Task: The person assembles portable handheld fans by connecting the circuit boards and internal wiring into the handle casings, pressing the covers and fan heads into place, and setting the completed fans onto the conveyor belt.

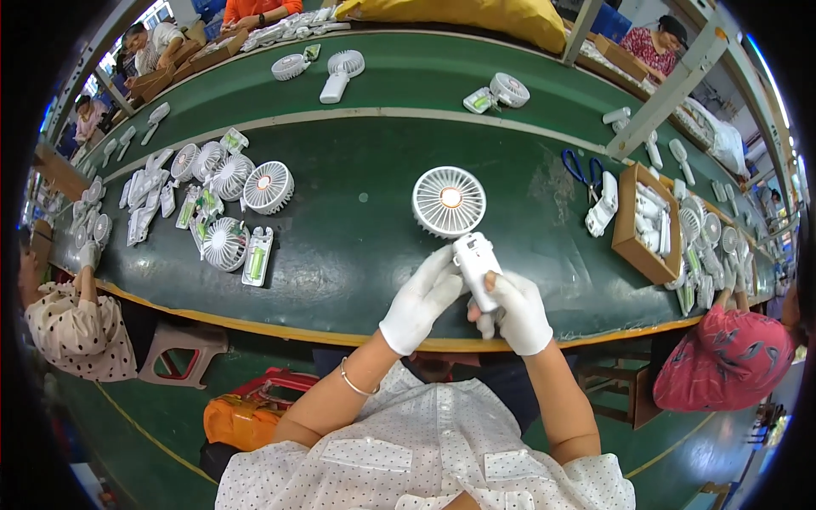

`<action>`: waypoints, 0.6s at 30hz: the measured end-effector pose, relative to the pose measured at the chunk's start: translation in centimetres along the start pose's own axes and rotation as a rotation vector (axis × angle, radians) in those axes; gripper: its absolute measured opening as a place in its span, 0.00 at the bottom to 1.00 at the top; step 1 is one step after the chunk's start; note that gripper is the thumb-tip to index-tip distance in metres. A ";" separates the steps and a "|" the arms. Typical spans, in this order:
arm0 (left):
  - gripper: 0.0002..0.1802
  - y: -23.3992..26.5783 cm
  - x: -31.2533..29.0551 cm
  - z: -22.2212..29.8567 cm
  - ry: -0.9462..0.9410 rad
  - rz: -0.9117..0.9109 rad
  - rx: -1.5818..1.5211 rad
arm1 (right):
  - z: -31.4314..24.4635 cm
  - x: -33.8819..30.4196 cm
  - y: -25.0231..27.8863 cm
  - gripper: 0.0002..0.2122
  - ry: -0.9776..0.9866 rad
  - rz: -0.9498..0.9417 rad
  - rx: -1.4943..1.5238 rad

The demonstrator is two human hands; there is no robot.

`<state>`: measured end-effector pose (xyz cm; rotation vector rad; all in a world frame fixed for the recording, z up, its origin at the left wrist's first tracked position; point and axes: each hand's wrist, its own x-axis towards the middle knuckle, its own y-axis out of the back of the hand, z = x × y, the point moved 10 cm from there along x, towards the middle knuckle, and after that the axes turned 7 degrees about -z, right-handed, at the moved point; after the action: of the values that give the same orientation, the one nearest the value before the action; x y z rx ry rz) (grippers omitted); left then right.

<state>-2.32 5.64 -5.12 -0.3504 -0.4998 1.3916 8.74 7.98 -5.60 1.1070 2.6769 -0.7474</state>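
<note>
Under a frame of pale metal posts, a long dark-green workbench with a yellow front edge curves across the room, its smooth top scuffed toward the right. A pale narrow ledge separates it from a second green strip behind, where a few white fans lie near a large yellow cloth bundle. Co-workers sit along the far side and at both ends, one in a dotted cream top at left, another in a patterned red top at right. Below, the green floor carries yellow lines, with a beige plastic stool and a bright orange bag on the left. At the bench's front middle, the white-gloved left hand steadies the upper left side of a white rounded plastic casing, while the white-gloved right hand grips its lower part, bare thumb tip on its face. Just beyond lies a round white slatted fan head; whether it touches the casing cannot be told. White fan parts cluster leftward; rightward are blue-handled pliers and a brown cardboard box of white pieces.
</note>
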 end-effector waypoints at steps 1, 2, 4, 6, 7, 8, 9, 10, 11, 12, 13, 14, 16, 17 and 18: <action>0.31 0.3 0.0 -0.8 0.033 0.029 -0.157 | -1.6 0.7 1.4 0.16 0.068 0.149 -0.170; 0.29 0.9 -0.3 -1.3 0.126 0.130 -0.222 | -3.5 1.3 2.5 0.15 0.135 0.296 -0.339; 0.29 1.6 -0.1 -1.9 0.143 0.132 -0.192 | -7.7 3.0 3.4 0.16 0.255 0.445 -0.518; 0.28 0.9 0.5 -2.3 0.163 0.068 -0.144 | -13.1 4.6 3.7 0.19 0.633 0.612 -1.023; 0.27 0.8 0.7 -2.5 0.171 0.055 -0.120 | -15.2 5.6 2.6 0.20 0.804 0.662 -1.295; 0.27 0.8 0.7 -2.6 0.179 0.050 -0.091 | -16.7 6.9 0.8 0.21 0.983 0.698 -1.558; 0.26 0.9 0.7 -2.7 0.190 0.052 -0.080 | -17.4 10.1 0.8 0.22 0.886 0.677 -1.611; 0.25 0.9 0.5 -2.5 0.199 0.051 -0.077 | -17.9 13.2 0.8 0.23 0.749 0.709 -1.761; 0.25 0.9 0.5 -2.7 0.225 0.052 -0.073 | -18.6 16.0 1.1 0.23 0.699 0.726 -1.826; 0.26 0.9 0.5 -3.0 0.246 0.057 -0.060 | -19.1 18.7 1.7 0.23 0.661 0.744 -1.885; 0.26 0.8 0.5 -3.5 0.227 0.037 -0.076 | -19.4 20.8 2.0 0.23 0.700 0.733 -1.979; 0.26 0.6 0.7 -4.4 0.209 0.007 -0.094 | -20.1 22.8 2.8 0.23 0.737 0.734 -2.076; 0.26 0.9 0.5 -4.7 0.196 0.005 -0.016 | -19.9 26.5 3.4 0.23 0.440 0.756 -2.116; 0.26 0.7 0.5 -4.7 0.200 -0.008 -0.046 | -20.6 26.9 3.9 0.23 0.445 0.817 -2.093; 0.25 0.3 0.6 -4.5 0.205 -0.031 -0.080 | -21.3 27.1 5.1 0.24 0.443 0.886 -2.073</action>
<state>-0.13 6.55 -9.05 -0.5423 -0.3911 1.2918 -6.10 38.52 2.21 1.2081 1.2267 1.9552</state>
